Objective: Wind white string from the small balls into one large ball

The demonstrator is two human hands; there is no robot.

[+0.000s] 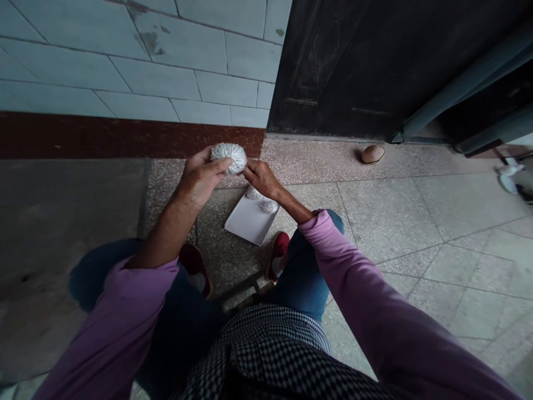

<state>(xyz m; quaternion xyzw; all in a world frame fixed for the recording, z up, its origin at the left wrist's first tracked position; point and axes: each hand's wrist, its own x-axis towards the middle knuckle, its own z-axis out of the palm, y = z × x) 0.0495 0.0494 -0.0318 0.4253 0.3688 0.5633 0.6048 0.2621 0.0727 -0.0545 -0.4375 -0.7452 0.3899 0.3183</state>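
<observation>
Gripping the ball (230, 154) above and left of centre, the left hand (206, 175) is wrapping its left side; the right hand (262, 178) is resting at its right edge, fingers (251, 171) curled closed, anything pinched being hidden.

Ball (228, 155): white
Tray (249, 222): white
Sleeves (353, 272): pinkish-purple
Trousers (300, 280): blue
Cloth (275, 355): black-and-white check
Shoes (280, 245): red
Wall (183, 41): pale blue
Door (333, 61): black
Floor (387, 214): speckled grey

Person wears a pinkish-purple long-sleeved top (366, 294), cuffs (315, 222) folded back; left hand (203, 176) and right hand (263, 179) bare. Small-check dark-and-white garment (275, 333) around the waist, blue trousers (302, 278), red shoes (280, 244).
</observation>
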